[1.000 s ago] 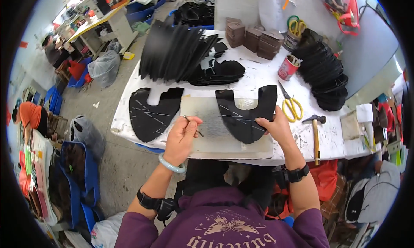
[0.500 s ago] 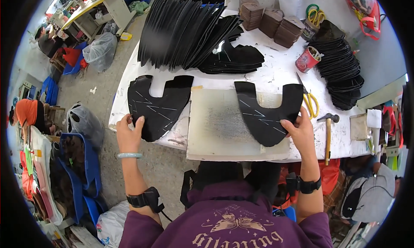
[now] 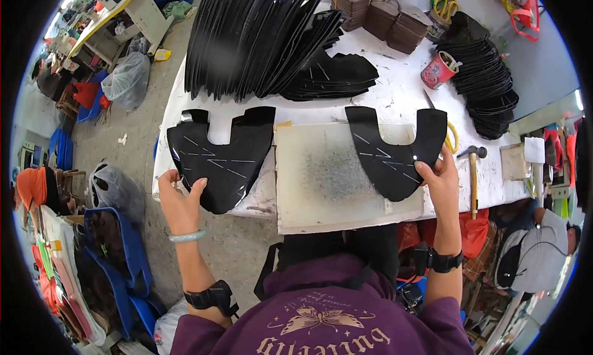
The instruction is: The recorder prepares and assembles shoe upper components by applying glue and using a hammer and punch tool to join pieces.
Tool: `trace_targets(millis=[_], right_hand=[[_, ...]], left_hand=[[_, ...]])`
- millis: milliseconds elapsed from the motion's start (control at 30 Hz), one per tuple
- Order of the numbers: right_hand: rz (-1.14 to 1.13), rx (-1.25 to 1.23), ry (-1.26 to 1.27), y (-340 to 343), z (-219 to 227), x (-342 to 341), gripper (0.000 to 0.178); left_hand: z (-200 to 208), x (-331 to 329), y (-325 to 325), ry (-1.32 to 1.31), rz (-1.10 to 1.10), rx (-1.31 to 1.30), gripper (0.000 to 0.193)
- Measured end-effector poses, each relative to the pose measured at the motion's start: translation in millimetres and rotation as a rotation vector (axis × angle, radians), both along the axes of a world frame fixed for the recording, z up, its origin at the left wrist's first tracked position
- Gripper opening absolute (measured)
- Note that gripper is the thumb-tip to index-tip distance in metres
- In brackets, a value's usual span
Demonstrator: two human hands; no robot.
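My left hand (image 3: 183,197) pinches the lower left edge of a black, glossy U-shaped shoe-upper piece (image 3: 219,163) marked with short pale lines. This piece lies over the table's front edge, left of a pale worn board (image 3: 321,210). A similar black U-shaped shoe-upper piece (image 3: 395,163) is gripped at its right edge by my right hand (image 3: 440,179), thumb on top. It is over the board's right half, its open end facing away from me. Yellow-handled scissors (image 3: 452,139) are partly covered by the right piece.
A large stack of black pieces (image 3: 247,46) stands at the back left. Brown bundles (image 3: 380,18), a red cup (image 3: 440,70) and another black stack (image 3: 485,83) are farther right. A hammer (image 3: 474,179) lies right of my right hand. Blue bins (image 3: 117,238) stand on the floor at left.
The view has shifted a little. My left hand and its piece have moved left; my right hand and its piece have moved right and slightly away, covering more of the scissors.
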State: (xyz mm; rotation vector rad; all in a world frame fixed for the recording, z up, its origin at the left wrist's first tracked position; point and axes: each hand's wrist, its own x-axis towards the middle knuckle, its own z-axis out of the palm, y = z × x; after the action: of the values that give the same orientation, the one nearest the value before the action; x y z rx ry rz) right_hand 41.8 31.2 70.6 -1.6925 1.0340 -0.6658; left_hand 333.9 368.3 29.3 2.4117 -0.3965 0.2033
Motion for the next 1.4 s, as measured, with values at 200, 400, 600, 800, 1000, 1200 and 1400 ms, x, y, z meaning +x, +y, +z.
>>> trace_targets(millis=[200,400,600,800,1000,1200,1400], right_hand=[[-0.005,0.052,0.095,-19.2,-12.9,-2.7,0.060],[0.013,0.042,0.073,-9.3,-9.7,-0.8,0.059],[0.014,0.059,0.023,-14.9,-15.9,-8.0,0.060],[0.104,0.106,0.027,-17.7,-8.6,-11.4,0.060],[0.149,0.125,-0.090,-18.9,-13.5,-15.1,0.064],[0.218,0.112,-0.078,-26.8,-4.3,-23.0,0.067],[0.132,-0.686,0.266,-44.4,9.8,-37.1,0.047]], left_hand=[[-0.6,1.1,-2.7,-0.207,-0.095,0.084,0.058],[2.2,-7.4,-11.3,0.038,-0.015,0.130,0.056],[13.6,-17.2,-31.4,0.129,0.055,0.158,0.053],[6.5,-2.1,-29.4,0.254,0.133,0.067,0.051],[27.7,-30.9,-60.7,0.321,0.057,-0.051,0.042],[-1.1,-10.3,-37.5,0.144,0.161,0.101,0.065],[-4.6,13.7,-35.9,0.188,0.073,0.143,0.081]])
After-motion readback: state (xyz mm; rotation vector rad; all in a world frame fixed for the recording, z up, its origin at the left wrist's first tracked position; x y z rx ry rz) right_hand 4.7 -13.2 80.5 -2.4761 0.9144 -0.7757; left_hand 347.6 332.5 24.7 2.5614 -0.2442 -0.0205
